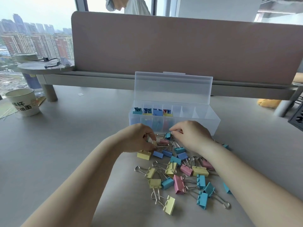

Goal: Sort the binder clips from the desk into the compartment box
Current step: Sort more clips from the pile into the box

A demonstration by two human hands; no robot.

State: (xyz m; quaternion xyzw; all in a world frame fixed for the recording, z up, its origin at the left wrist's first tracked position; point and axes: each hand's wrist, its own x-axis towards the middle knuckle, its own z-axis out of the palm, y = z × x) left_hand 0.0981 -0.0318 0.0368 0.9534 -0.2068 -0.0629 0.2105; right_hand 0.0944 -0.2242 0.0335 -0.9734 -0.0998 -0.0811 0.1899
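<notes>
Jutting from each grip: teal clip (168, 135), right hand (191, 135); yellow clip (154, 143), left hand (137, 138)

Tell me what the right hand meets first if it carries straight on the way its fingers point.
The right hand points left: first the small teal metal binder clip at its fingers, which it seems to pinch; beyond that, probably the left hand, though depth is unclear.

Compartment box (205, 122): clear frosted plastic. Stored clips (137, 111) in its left compartments: teal, blue, yellow, red. Loose binder clips (178, 184) in front of the box: pastel yellow, light blue, darker blue and pink, with silver wire handles. Desk (82, 136): plain grey. Partition (164, 46) behind the box: dusty pink. Cup (24, 102) left of the box: off-white with dark characters.
</notes>
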